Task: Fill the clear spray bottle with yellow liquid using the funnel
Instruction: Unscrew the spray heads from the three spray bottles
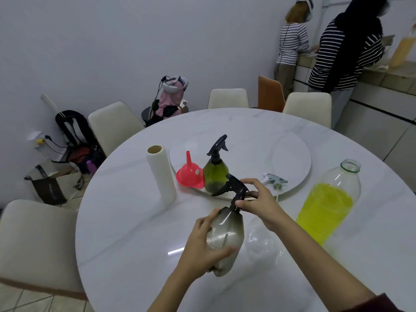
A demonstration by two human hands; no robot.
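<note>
My left hand [202, 246] grips the body of a smoky grey spray bottle [226, 235], held tilted above the table. My right hand [258, 201] pinches its black trigger head [236, 190] at the neck. A clear spray bottle [261, 242] without a head stands just right of it, partly hidden by my right arm. A red funnel [190, 174] lies mouth-down on the turntable edge. A large clear bottle with yellow liquid [326, 208] stands open at the right. A loose pale spray head [274, 180] lies on the turntable.
A green spray bottle [216, 170] with a black head stands beside the funnel on the round turntable [292, 154]. A paper towel roll [161, 173] stands at the left. Chairs ring the white table [135, 233]. Two people stand at a counter far right.
</note>
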